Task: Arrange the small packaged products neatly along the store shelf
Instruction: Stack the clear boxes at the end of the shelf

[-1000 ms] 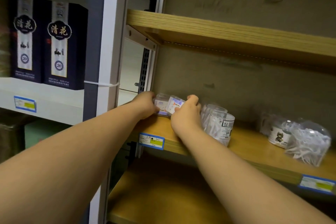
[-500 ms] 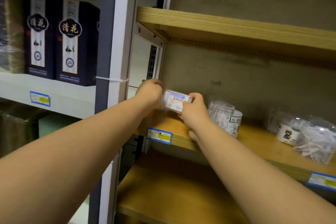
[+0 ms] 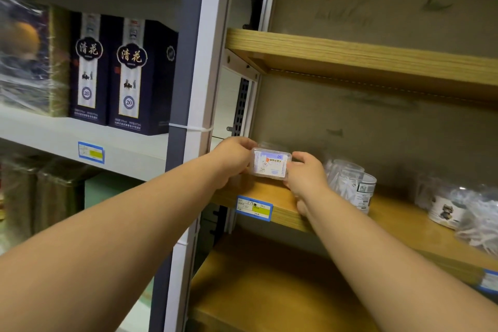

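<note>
Both hands hold one small clear box at the left end of the wooden shelf [image 3: 318,217].

Shelf carries clear tubs [image 3: 350,183] mid-span and bagged packs [image 3: 477,221] further right; dark boxed bottles [image 3: 129,75] sit in the next bay. Left hand [image 3: 233,160] and right hand [image 3: 305,176] pinch the small clear box [image 3: 270,163] by its short ends, fingers curled onto it, label upside down, box just above the shelf front edge. Looks light, rigid, smooth plastic, likely slippery; end grip seems best. Another clear pack sits behind, blurred.
</note>
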`<act>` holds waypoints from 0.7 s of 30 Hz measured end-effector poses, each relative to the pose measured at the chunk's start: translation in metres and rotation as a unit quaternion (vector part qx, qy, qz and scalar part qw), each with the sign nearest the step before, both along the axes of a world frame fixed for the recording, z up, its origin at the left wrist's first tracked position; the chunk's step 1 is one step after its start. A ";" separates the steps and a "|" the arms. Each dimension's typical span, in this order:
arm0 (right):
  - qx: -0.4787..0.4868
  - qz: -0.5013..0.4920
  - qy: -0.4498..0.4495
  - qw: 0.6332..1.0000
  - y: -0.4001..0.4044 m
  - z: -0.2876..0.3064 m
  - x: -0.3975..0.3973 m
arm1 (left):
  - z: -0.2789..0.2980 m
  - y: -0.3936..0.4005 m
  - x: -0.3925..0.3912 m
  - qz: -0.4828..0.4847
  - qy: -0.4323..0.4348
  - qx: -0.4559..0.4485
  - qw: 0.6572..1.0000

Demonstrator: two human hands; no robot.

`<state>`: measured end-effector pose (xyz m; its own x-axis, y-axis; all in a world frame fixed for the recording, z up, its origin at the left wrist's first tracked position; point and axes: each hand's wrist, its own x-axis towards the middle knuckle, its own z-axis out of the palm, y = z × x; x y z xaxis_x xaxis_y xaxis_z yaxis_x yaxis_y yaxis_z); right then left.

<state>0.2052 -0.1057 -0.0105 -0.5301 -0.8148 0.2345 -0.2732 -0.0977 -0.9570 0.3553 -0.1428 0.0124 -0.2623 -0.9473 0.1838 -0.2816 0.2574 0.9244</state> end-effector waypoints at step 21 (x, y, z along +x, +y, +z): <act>-0.072 0.018 0.160 0.984 0.012 0.029 0.012 | -0.002 0.003 0.005 -0.023 0.027 -0.029 0.999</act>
<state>0.2170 -0.0941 0.0185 -0.3817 -0.7779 0.4992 -0.5516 -0.2417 -0.7983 0.3601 -0.1401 0.0108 -0.2944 -0.9218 0.2520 -0.2187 0.3217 0.9212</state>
